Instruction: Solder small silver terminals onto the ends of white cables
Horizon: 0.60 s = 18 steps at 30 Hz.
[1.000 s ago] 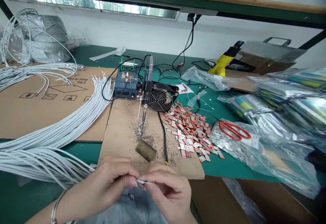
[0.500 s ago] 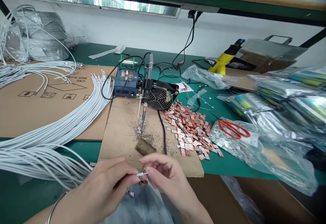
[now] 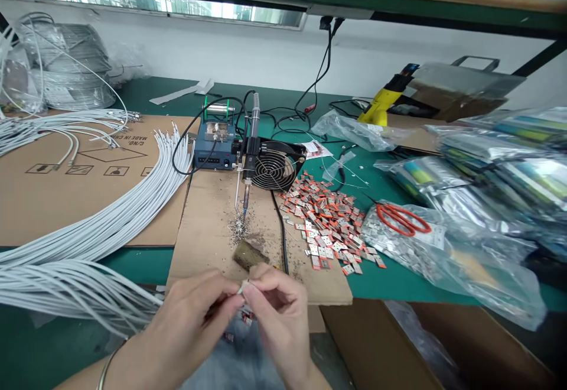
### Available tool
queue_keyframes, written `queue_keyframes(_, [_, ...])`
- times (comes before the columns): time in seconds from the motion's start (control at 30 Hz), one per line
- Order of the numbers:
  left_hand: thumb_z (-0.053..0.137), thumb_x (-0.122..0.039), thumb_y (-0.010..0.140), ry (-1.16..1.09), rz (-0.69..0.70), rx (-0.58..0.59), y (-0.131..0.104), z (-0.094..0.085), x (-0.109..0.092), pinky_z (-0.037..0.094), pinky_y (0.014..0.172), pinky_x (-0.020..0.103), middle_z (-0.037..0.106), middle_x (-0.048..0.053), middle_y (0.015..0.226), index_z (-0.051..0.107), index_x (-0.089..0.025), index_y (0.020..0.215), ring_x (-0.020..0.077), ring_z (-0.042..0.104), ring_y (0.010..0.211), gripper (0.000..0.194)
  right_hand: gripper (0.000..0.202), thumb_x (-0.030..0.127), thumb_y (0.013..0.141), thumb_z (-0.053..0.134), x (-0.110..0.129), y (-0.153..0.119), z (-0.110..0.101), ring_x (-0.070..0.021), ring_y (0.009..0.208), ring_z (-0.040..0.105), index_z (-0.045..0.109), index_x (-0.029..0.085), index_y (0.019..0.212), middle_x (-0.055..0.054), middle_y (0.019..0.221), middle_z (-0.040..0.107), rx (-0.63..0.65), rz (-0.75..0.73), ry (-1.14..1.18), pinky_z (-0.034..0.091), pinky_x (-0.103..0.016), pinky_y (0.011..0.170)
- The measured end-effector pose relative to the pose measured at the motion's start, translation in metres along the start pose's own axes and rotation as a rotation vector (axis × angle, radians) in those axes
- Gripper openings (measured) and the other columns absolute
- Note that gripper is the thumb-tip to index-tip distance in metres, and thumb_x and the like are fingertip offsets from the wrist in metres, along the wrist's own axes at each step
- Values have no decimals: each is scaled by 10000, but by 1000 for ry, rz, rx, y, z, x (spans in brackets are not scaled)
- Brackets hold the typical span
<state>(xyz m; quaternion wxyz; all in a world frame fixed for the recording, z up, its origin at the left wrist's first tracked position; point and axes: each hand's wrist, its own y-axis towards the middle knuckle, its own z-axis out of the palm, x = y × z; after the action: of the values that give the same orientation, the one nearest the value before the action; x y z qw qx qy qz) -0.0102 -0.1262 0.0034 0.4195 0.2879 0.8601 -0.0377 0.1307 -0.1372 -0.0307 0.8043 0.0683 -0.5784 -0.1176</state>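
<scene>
Close to the bench's front edge, my left hand pinches a white cable near its end between thumb and fingers. My right hand meets it there, its thumb and index finger closed on the cable's tip. Most of the cable end is covered by the fingertips. Below the hands, a few small reddish metal pieces lie on grey-blue fabric. Just beyond my fingers rests a brown sponge. Behind it, a soldering iron in a holder points down at scattered solder bits.
Bundled white cables spread over cardboard at left. A blue soldering station, solder spool and fan stand behind. Rightward lie a pile of orange-edged metal connectors, orange-handled scissors, plastic bags and a yellow heat gun.
My right hand's fingertips have closed in over the white cable's tip, which showed between the hands before. The whole view has shifted slightly.
</scene>
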Motion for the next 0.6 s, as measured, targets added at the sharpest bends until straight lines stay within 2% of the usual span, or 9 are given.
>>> queue_keyframes(0.13, [460,-302,898,-243,-135,70,0,-3,3,370,463,167,547,-4,615,614,-161,803,76,519,493,229,231,302,783,643,-4,2,4,-89,466,321,536,192,610,49,518,374,-65,121,314,314,-199,456])
queue_keyframes(0.2, [469,-335,891,-363,-205,89,-1,-5,4,380,439,156,552,-3,623,614,-156,805,69,523,464,247,242,305,793,631,0,6,-2,-84,451,299,517,192,613,55,510,354,-70,150,335,304,-196,446])
queue_keyframes(0.3, [477,-347,886,-431,-241,102,-2,-7,5,385,431,144,563,-3,628,620,-151,806,59,517,445,256,118,270,744,676,7,10,-15,-99,505,385,611,186,693,21,559,473,53,161,5,331,-206,472])
queue_keyframes(0.37, [468,-333,892,-392,-211,106,-2,-8,4,381,438,139,576,-1,639,625,-153,814,56,511,459,251,91,260,724,684,9,8,-20,-110,517,414,648,180,747,6,575,511,159,194,-184,340,-218,474])
queue_keyframes(0.6, [443,-270,905,-177,-53,103,2,-13,-2,336,450,154,556,-6,593,625,-141,758,59,458,465,267,96,242,724,617,21,9,-19,-119,483,417,589,166,671,13,519,457,236,210,-362,330,-237,452])
